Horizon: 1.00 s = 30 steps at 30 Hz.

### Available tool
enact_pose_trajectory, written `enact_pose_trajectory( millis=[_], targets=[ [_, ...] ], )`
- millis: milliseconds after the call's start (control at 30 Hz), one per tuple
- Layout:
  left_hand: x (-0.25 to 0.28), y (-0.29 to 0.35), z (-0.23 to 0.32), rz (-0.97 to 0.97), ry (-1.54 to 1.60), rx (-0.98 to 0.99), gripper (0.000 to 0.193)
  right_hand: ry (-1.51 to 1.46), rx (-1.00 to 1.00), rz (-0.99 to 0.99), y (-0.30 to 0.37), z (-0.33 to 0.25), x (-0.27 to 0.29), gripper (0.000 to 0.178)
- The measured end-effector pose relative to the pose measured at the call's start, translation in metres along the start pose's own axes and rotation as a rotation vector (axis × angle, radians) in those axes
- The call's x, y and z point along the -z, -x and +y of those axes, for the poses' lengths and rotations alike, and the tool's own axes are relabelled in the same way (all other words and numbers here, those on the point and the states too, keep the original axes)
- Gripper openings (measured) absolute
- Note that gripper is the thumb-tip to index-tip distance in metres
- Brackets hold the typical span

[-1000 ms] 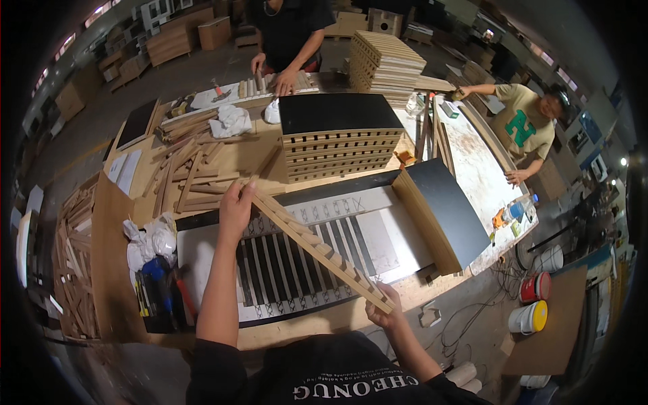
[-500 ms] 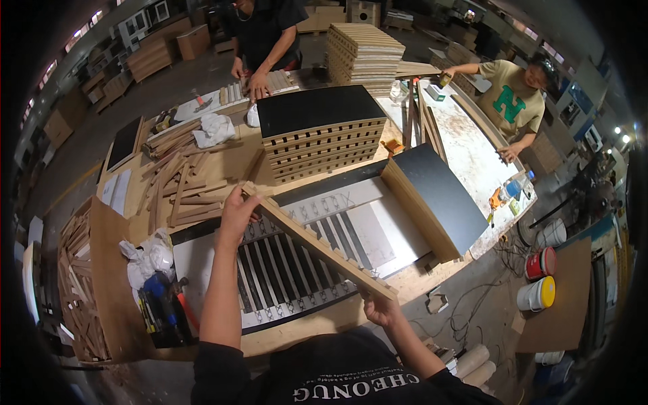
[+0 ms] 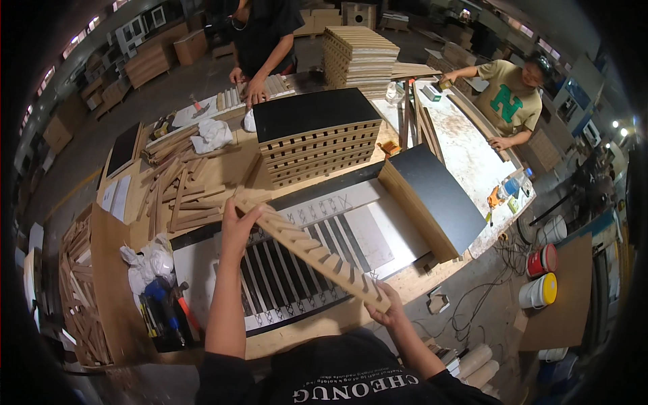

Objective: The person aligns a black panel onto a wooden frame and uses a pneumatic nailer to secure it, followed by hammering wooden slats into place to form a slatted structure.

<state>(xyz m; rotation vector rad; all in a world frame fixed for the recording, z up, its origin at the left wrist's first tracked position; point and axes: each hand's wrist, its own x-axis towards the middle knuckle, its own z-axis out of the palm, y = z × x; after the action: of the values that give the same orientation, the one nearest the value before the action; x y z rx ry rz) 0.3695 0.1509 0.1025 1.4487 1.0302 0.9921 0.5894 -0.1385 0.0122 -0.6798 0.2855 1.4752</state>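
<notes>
Both hands gripped one long pale wooden strip (image 3: 314, 251) with notched teeth, slanting across the frame's centre above a white slotted panel (image 3: 297, 263): left hand (image 3: 237, 226) clamped its upper end, right hand (image 3: 386, 307) its lower. Two round tubs, red (image 3: 542, 260) and yellow-white (image 3: 538, 291), stood lower right. Compared with half a second earlier, the strip's position was almost unchanged.

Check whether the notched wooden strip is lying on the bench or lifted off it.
Lifted. The notched wooden strip is held at each end by the left hand and right hand, slanting above the slotted panel.

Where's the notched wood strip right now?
Head view, centre: the notched strip is held by the left hand and right hand, above the slotted white panel.
</notes>
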Motion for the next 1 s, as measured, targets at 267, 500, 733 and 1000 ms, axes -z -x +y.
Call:
enact_pose_trajectory(
  millis=[267,500,733,1000],
  targets=[
    [0.015,0.057,-0.011,-0.036,0.662,0.072,0.070,0.491,0.549,-0.041,0.010,-0.033,-0.029,0.081],
    [0.031,0.060,-0.061,-0.123,0.865,0.117,0.048,0.600,0.810,-0.040,0.007,-0.045,-0.034,0.040],
    [0.013,0.058,-0.105,-0.141,0.772,0.238,0.050,0.656,0.915,-0.186,0.027,-0.046,-0.037,0.035],
    [-0.067,0.030,-0.062,-0.377,-0.053,0.048,0.060,0.583,1.151,0.127,0.070,-0.080,0.024,0.031]
  ],
)
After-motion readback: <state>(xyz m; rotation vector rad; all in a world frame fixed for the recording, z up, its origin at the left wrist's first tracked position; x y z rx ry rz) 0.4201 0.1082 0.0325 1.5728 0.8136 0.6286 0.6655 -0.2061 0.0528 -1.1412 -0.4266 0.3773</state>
